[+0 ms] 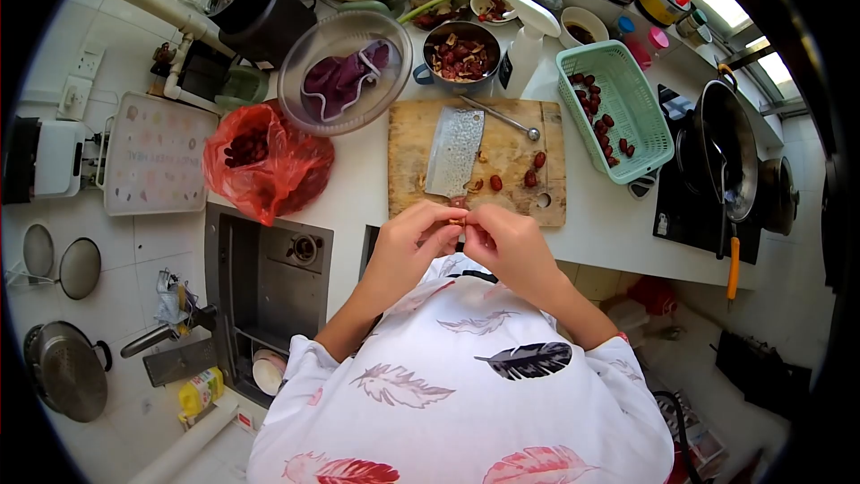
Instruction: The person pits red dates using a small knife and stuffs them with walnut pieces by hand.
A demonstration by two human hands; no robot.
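Observation:
My left hand (414, 237) and my right hand (503, 240) meet at the near edge of the wooden cutting board (408, 139). Their fingertips pinch a small reddish-brown piece of fruit (458, 222) between them. Just beyond my fingers lies a cleaver (455, 151), its hammered blade pointing away from me. A metal corer (502, 118) rests at the board's far side. Several whole red dates (530, 178) sit on the right half of the board. Behind it, a blue-handled pot (460, 56) holds cut date pieces.
A green basket (618, 116) with dates stands right, beside a stove with a wok (727, 148). Leftward are a red plastic bag (296, 166), a clear bowl (296, 81) holding purple cloth, and a sink (269, 291). A white spray bottle (521, 54) stands behind the board.

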